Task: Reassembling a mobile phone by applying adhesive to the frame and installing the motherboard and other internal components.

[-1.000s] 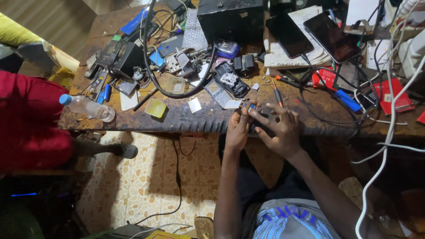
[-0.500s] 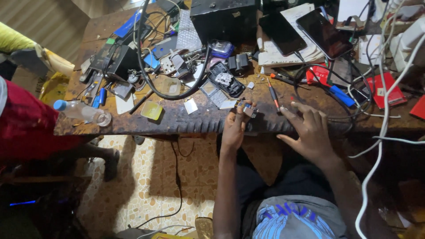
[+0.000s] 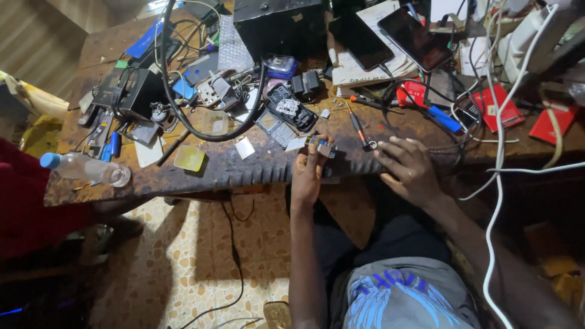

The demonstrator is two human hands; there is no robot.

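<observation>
Hands work at the near edge of a messy tabletop (image 3: 244,167). The left hand (image 3: 308,173) holds a small circuit board (image 3: 319,145) up between its fingers (image 3: 312,153), pinched tight, just over the near edge. The right hand (image 3: 409,167) rests on the tabletop with its fingers spread open, holding nothing. Its fingertips are just beside a screwdriver (image 3: 358,129) that lies between the two hands. Two dark phones (image 3: 390,38) lie on papers at the far edge. A thick black cable (image 3: 210,135) loops across the middle. A plastic bottle (image 3: 85,169) lies at the near left corner. A white cable (image 3: 496,152) hangs down on the right side.
</observation>
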